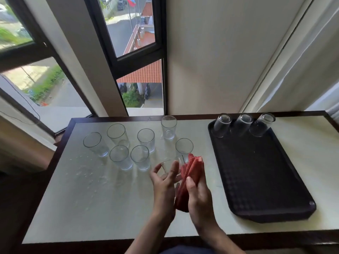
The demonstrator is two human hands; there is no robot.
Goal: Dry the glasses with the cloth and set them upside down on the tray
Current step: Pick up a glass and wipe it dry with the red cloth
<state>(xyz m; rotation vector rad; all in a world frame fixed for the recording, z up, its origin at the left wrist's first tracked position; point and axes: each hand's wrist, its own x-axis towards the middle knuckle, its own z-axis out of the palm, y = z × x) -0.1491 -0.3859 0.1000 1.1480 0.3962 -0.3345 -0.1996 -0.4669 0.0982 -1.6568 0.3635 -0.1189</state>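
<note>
My left hand (164, 182) grips a clear glass (167, 165) tilted on its side above the table's middle. My right hand (199, 196) presses a red ribbed cloth (189, 172) against the glass's right end. Several more clear glasses stand upright on the table, among them one just behind the cloth (184, 147) and one at the far left (95, 144). A dark tray (260, 176) lies on the right. Three glasses stand upside down along the tray's far edge: left (221, 125), middle (242, 124), right (262, 124).
The pale table (91, 208) has a dark wooden rim and water drops on its left part. Windows stand behind the table on the left and a plain wall behind it on the right. The tray's near part holds nothing.
</note>
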